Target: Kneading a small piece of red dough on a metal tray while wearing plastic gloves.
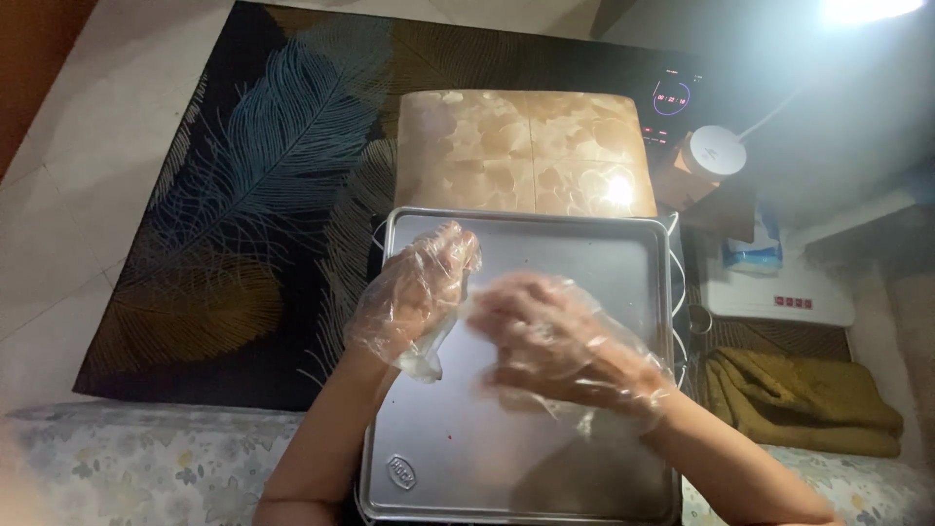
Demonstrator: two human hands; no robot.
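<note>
Head view, item one: your left hand, sheathed in a loose clear plastic glove, is raised with fingers half-curled and holding nothing, while your right hand, gloved alike, reaches across and seems to tug at that glove's edge, so the two meet above the rectangular silver metal baking tray. Item two: both forearms rise from the lower edge, converging over the bare tray, which sits directly below you in front of a glossy beige marbled tabletop on a dark feather-patterned rug.

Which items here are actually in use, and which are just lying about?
In use: clear plastic gloves on left hand and right hand; rectangular metal baking tray.
Lying about: feather-patterned dark rug; folded olive towel; round white lamp base.
</note>
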